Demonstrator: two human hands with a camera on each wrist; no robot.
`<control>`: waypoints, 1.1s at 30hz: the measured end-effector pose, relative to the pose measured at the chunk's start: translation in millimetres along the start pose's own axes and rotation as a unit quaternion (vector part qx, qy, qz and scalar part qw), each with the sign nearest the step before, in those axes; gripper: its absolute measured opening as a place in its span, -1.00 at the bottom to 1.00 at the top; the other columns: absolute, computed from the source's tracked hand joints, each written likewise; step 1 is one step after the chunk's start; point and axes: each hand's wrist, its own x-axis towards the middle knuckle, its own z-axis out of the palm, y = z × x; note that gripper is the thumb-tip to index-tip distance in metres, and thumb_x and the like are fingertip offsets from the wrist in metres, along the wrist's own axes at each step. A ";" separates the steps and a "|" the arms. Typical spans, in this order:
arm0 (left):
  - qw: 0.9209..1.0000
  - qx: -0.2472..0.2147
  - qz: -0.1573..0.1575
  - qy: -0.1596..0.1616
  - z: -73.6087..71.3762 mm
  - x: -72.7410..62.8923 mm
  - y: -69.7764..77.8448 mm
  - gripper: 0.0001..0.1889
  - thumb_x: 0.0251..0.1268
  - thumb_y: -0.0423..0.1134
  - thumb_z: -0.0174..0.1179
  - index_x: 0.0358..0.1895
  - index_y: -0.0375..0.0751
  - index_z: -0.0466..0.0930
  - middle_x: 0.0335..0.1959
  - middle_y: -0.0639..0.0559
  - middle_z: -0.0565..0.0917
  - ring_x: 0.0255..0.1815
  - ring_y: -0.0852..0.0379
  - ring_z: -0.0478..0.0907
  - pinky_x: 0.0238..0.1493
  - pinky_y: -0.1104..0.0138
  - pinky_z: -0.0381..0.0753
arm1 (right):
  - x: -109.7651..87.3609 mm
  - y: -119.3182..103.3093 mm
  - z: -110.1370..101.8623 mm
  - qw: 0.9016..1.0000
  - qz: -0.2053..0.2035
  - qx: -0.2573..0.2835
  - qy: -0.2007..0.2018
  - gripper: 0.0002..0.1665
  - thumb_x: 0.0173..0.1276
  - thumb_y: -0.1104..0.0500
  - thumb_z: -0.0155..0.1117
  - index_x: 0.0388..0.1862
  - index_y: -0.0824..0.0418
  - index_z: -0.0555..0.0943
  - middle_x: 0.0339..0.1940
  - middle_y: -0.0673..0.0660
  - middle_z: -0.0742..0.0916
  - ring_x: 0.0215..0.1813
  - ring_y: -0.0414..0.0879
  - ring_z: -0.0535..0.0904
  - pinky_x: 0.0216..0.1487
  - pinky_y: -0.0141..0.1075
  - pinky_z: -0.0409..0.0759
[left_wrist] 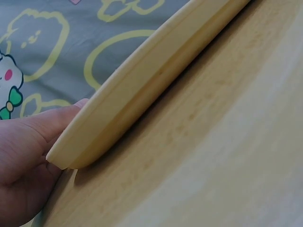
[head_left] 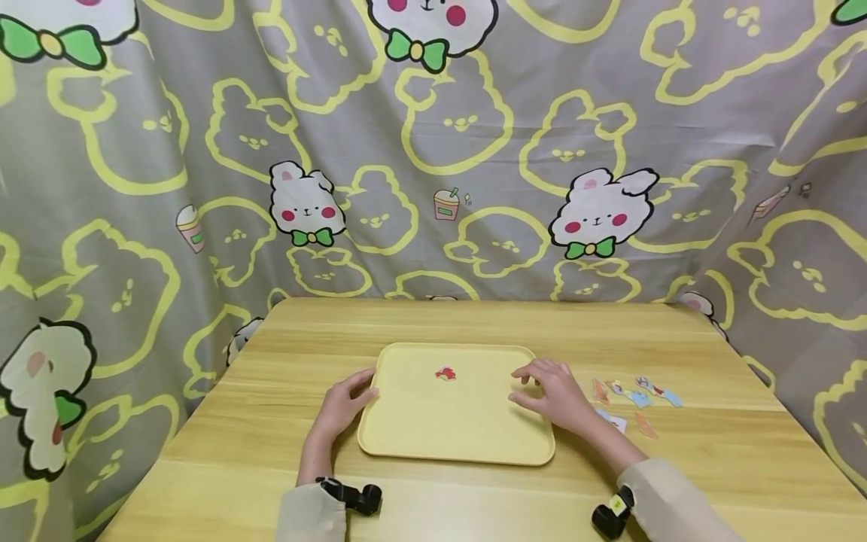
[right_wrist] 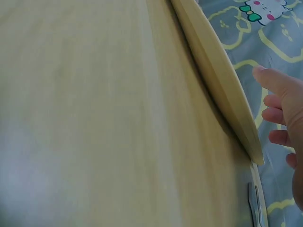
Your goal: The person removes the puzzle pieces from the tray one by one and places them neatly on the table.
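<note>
A pale yellow tray (head_left: 460, 429) lies flat on the wooden table. Near its far side, inside it, sits a small red puzzle-like piece (head_left: 445, 373). My left hand (head_left: 344, 404) holds the tray's left edge, the thumb over the rim and the fingers against its outer side; the left wrist view shows the same grip on the tray wall (left_wrist: 128, 94). Over the right part of the tray hovers my right hand (head_left: 557, 393), fingers loosely bent and apart from the thumb, with nothing between them. The right wrist view shows this hand (right_wrist: 289, 104) beside the tray's rim.
Several small colourful cut pieces (head_left: 637, 395) lie on the table to the right of the tray, partly behind the right forearm. A patterned curtain (head_left: 433, 150) with cartoon bears hangs behind the wooden table (head_left: 271, 421) and at its sides.
</note>
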 end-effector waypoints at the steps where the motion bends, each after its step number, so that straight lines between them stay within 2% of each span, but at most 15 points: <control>1: 1.000 0.000 0.000 0.000 0.4 0.1 -0.1 -0.49 0.36 -0.22 0.23 0.36 -0.20 0.44 0.33 -0.21 0.51 0.38 -0.18 0.43 0.45 0.00 0.38 | 1.3 -0.8 0.9 1.000 0.001 0.002 -0.004 -0.57 0.05 0.00 0.55 -0.12 0.15 0.70 -0.34 -0.02 0.69 -0.28 -0.14 0.51 -0.15 -0.34 0.24; 10: 1.000 0.007 0.006 0.008 -1.6 0.1 -2.5 -0.50 0.35 -0.21 0.23 0.34 -0.18 0.46 0.32 -0.20 0.53 0.38 -0.17 0.44 0.44 0.00 0.39 | 20.2 -9.5 13.5 0.999 -0.022 0.005 -0.043 -0.58 0.09 -0.02 0.53 -0.09 0.13 0.70 -0.35 -0.05 0.69 -0.27 -0.13 0.52 -0.16 -0.33 0.22; 18: 1.000 0.003 0.008 0.004 -0.7 1.5 -2.6 -0.50 0.35 -0.21 0.23 0.34 -0.19 0.46 0.31 -0.21 0.54 0.38 -0.18 0.44 0.44 0.00 0.39 | 33.1 -20.6 18.0 0.996 -0.006 0.004 -0.089 -0.57 0.13 -0.08 0.49 -0.07 0.09 0.70 -0.31 -0.09 0.69 -0.21 -0.17 0.53 -0.08 -0.31 0.25; 25: 1.000 -0.002 0.004 0.005 0.7 1.2 -3.2 -0.51 0.35 -0.20 0.23 0.33 -0.18 0.48 0.30 -0.20 0.55 0.37 -0.18 0.44 0.43 -0.02 0.40 | 44.3 -23.8 20.7 0.994 -0.025 -0.016 -0.105 -0.56 0.12 -0.08 0.50 -0.09 0.11 0.70 -0.32 -0.08 0.68 -0.22 -0.15 0.54 -0.14 -0.31 0.23; 29: 1.000 -0.004 0.002 0.007 1.1 1.0 -3.2 -0.51 0.35 -0.21 0.23 0.33 -0.17 0.48 0.29 -0.20 0.56 0.37 -0.18 0.45 0.42 -0.02 0.40 | 52.7 -24.8 22.1 0.992 -0.031 -0.026 -0.120 -0.55 0.12 -0.09 0.49 -0.07 0.11 0.70 -0.30 -0.07 0.69 -0.18 -0.12 0.58 -0.12 -0.29 0.29; 33: 1.000 -0.007 0.002 0.011 0.0 1.2 -3.3 -0.51 0.35 -0.22 0.23 0.33 -0.16 0.48 0.29 -0.19 0.56 0.36 -0.18 0.46 0.42 -0.02 0.41 | 63.8 -29.0 22.5 0.988 -0.054 -0.042 -0.136 -0.53 0.12 -0.10 0.49 -0.06 0.13 0.71 -0.28 -0.05 0.71 -0.16 -0.12 0.59 -0.15 -0.32 0.30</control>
